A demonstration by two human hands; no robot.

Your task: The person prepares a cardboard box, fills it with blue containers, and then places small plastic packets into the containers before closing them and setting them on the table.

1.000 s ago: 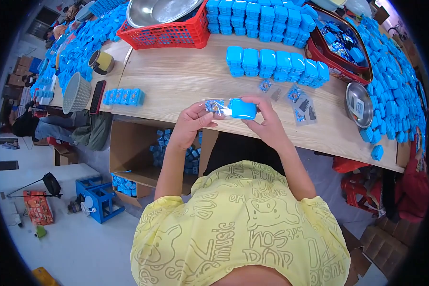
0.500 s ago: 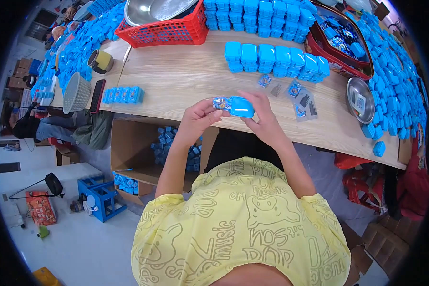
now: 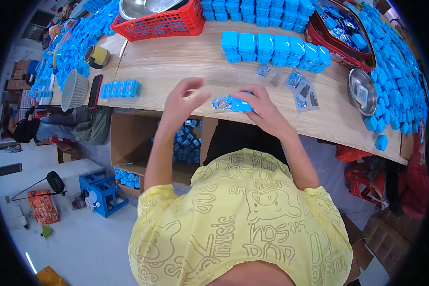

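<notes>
My right hand [image 3: 263,108] grips a small blue plastic case [image 3: 242,104] over the near edge of the table, fingers across its top. A colourful printed piece [image 3: 221,103] sticks out from the case's left side. My left hand [image 3: 185,101] is off to the left of it, raised with fingers apart and nothing in them. Beyond my right hand, clear sheets with printed stickers [image 3: 295,79] lie on the wood. Behind these stands a row of stacked blue cases [image 3: 264,44].
A short row of printed blue cases [image 3: 121,89] sits left, near a phone [image 3: 95,90] and a basket [image 3: 76,90]. A red crate [image 3: 159,26] is at the back. A metal bowl [image 3: 362,93] and piled cases [image 3: 395,90] are right. Below, a cardboard box [image 3: 133,138] holds blue pieces.
My left hand has let go of the printed end and moved left and up, its fingers spreading. My right hand keeps the case, its fingers now further over the top.
</notes>
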